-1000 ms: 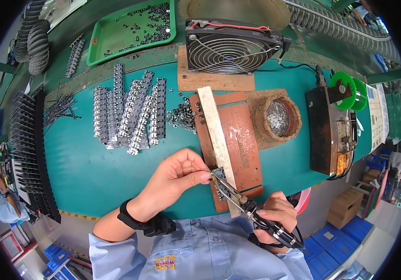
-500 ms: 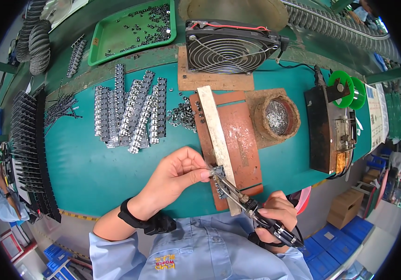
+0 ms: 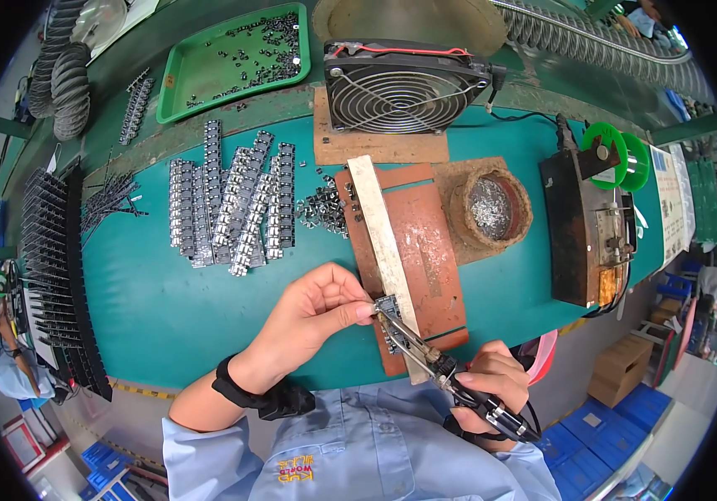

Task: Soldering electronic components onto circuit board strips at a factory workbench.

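My right hand (image 3: 492,388) grips the black handle of a soldering iron (image 3: 442,365), which slants up and left across a wooden strip (image 3: 383,242). Its tip meets the upper end of a small dark circuit board strip (image 3: 391,326) lying along the wood's left edge. At that same spot my left hand (image 3: 325,311) is closed in a pinch, thumb against forefinger; whatever tiny thing sits between them is mostly hidden. Under the wood lies a reddish-brown board (image 3: 425,250). Small loose metal parts (image 3: 323,209) are heaped just beyond my left hand.
Board strips (image 3: 233,200) lie bunched at left, near a black rack (image 3: 54,267). Behind stand a green tray (image 3: 183,79) of small parts and a fan (image 3: 404,92). A round tub (image 3: 492,209) and a metal box (image 3: 575,234) with a green spool (image 3: 609,159) are at right.
The whole view has shifted slightly. Both hands keep nearly the same pose, with the iron's tip still at the end of the board strip.
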Motion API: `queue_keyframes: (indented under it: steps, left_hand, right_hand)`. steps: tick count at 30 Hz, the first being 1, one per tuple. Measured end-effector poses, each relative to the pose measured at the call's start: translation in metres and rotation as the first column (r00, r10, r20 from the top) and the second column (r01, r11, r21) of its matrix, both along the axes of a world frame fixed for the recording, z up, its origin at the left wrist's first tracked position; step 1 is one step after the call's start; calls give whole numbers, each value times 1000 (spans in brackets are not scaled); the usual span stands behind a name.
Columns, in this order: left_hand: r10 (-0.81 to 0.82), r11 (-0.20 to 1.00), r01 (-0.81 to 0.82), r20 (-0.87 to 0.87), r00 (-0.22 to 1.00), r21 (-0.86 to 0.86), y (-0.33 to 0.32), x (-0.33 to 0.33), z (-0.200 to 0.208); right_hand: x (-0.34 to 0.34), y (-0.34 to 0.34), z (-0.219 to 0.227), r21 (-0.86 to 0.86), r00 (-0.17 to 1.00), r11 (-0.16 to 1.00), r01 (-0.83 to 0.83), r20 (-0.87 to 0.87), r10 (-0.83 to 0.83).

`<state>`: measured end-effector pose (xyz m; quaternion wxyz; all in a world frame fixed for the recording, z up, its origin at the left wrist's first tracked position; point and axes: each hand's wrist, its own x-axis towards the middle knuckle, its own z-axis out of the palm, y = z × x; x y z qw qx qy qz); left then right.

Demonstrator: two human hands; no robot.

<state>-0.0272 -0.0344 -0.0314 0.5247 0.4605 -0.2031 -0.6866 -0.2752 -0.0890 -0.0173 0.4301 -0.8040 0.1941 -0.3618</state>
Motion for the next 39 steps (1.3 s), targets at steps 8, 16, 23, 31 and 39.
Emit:
queue_keyframes:
  steps: [8, 16, 23, 31, 39]
  left_hand:
    - [-1, 1000, 1, 1, 1000, -16, 0, 0, 0]
    - [-30, 999, 30, 16, 999, -17, 0, 2, 4]
    - [97, 993, -8, 753, 651, -121, -6, 24, 17]
    - [288, 931, 285, 938, -191, -228, -31, 38, 17]
    - [223, 943, 257, 975, -10, -213, -17, 29, 27]
  right_hand:
    - [-2, 17, -21, 187, 764, 755, 628, 36, -644]
    - [1, 8, -23, 331, 799, 742, 582, -63, -598]
    - [1, 10, -39, 231, 796, 779, 583, 29, -604]
    - [-3, 7, -37, 121, 850, 845, 522, 17, -527]
    - [-3, 6, -34, 143, 864, 856, 498, 9, -504]
